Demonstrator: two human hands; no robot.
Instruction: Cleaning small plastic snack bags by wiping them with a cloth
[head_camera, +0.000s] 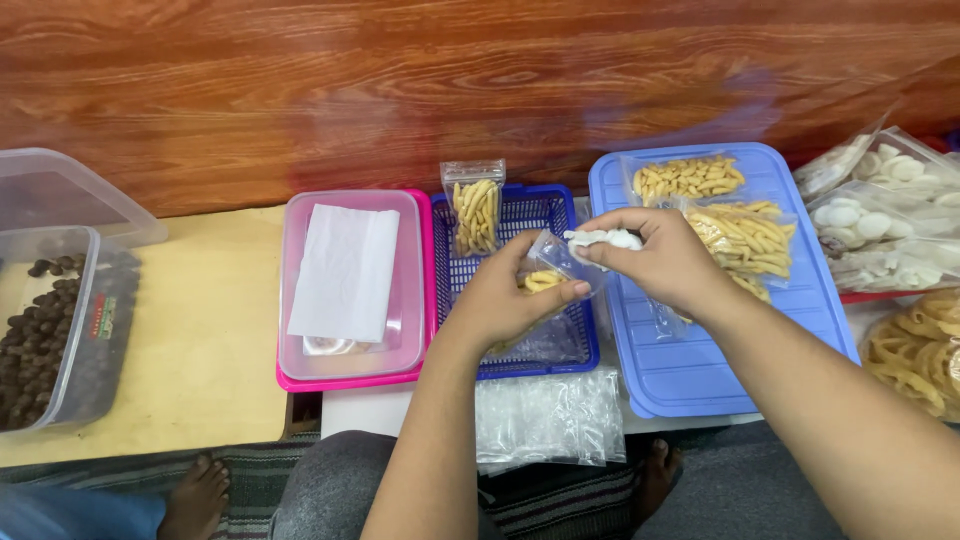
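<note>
My left hand (505, 295) grips a small clear plastic bag (548, 262) with a few yellow stick snacks in it, held over the blue basket (520, 215). My right hand (665, 255) pinches white round pieces (603, 240) right at the bag's mouth. A filled clear bag of yellow stick snacks (474, 210) stands upright at the back of the basket. To the right, on a blue lid (700, 360), lie open bags of yellow stick snacks (745, 240) and small yellow snacks (688, 178).
A pink box with a clear lid and white tissue (345, 275) sits left of the basket. A clear container of dark brown pieces (50, 330) is at far left. Empty clear bags (550, 415) lie on my lap. Bags of white discs (880, 215) and ring snacks (920, 350) are at right.
</note>
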